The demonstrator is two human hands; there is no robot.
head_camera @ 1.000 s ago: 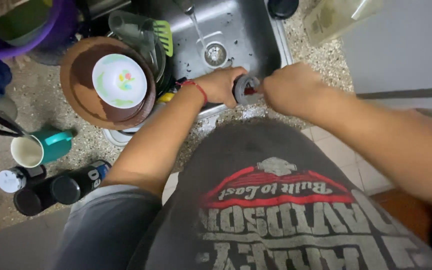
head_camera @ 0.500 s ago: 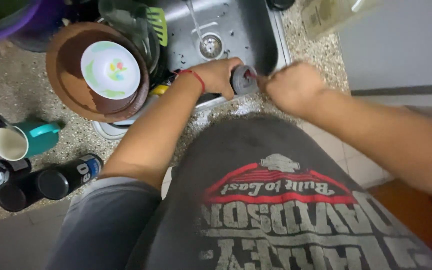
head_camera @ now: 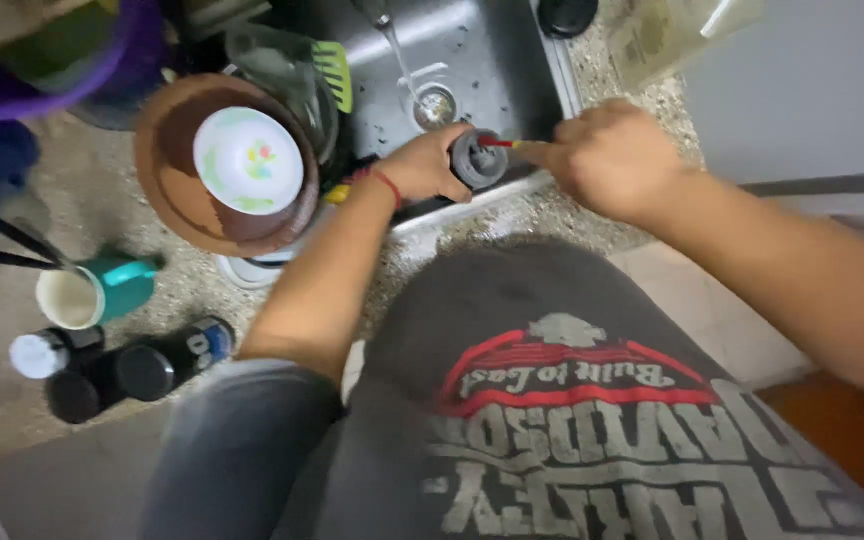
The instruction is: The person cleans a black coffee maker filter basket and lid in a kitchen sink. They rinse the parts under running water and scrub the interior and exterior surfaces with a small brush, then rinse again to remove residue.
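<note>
Left hand (head_camera: 422,165) gripping dark round part (head_camera: 478,158), right hand (head_camera: 602,155) holding red tool (head_camera: 497,143) against it — above steel sink (head_camera: 492,60)

Both forearms reach forward, the left hand (head_camera: 422,165) curled closed, the right hand (head_camera: 607,155) fisted just beside it.

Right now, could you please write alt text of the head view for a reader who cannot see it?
A person's left hand holds a small dark round object over the edge of a steel sink, while the right hand pokes a thin red-tipped tool into it. On the speckled counter are a white bowl in a brown dish, a teal mug and dark bottles.
</note>
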